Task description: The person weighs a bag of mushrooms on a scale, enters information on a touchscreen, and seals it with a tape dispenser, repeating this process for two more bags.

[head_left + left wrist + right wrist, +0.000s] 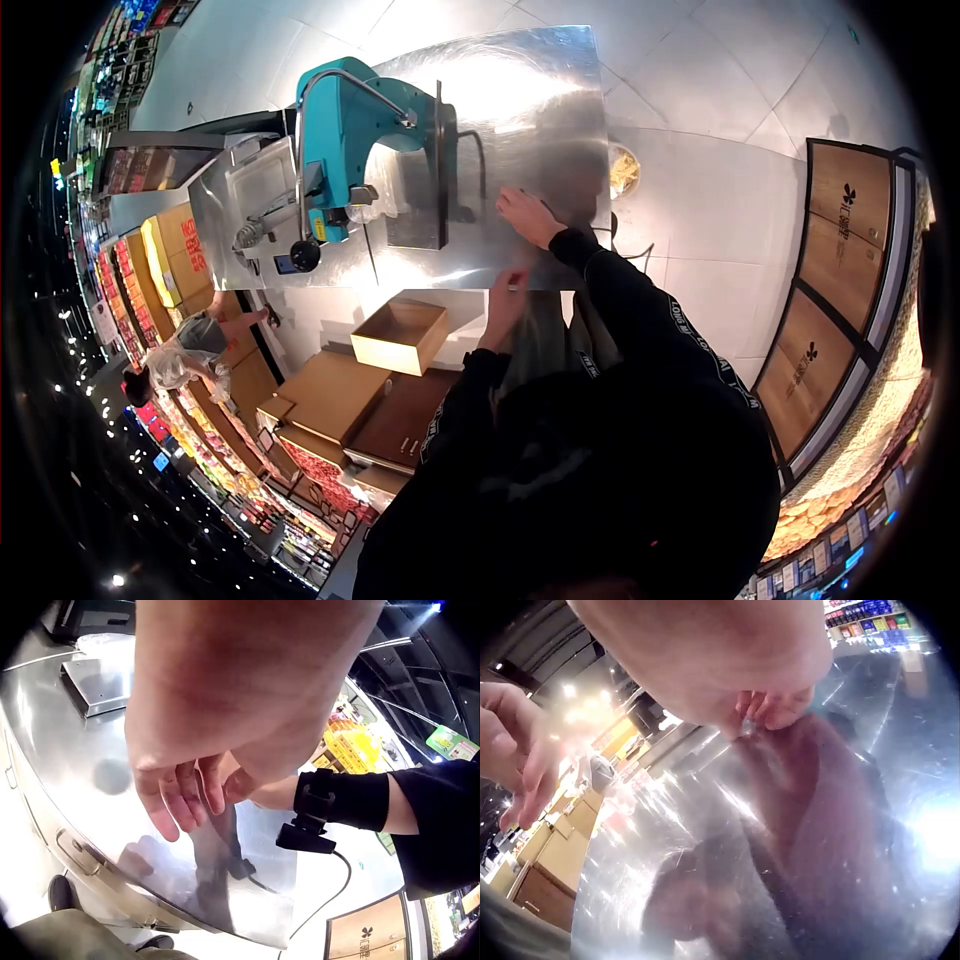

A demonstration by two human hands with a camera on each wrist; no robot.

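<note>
My right hand (530, 215) is low over the shiny metal tabletop (550, 110), to the right of a teal bench machine (335, 130). In the right wrist view, its fingers (780, 709) are bent, their tips right at the surface and beside a tiny pale spot. I cannot tell whether they pinch anything. Near the table's front edge, my left hand (508, 290) hangs with loosely bent fingers (172, 802) and holds nothing. Both hands are reflected in the metal. An upright metal plate (415, 210) stands between the machine and my right hand.
An open box (400, 335) sits in front of the table near brown cartons (330, 395). A round container with yellowish contents (624, 172) is on the floor past the table's right end. Another person (180, 360) is at the left by stocked shelves. Wooden cabinet panels (845, 215) stand right.
</note>
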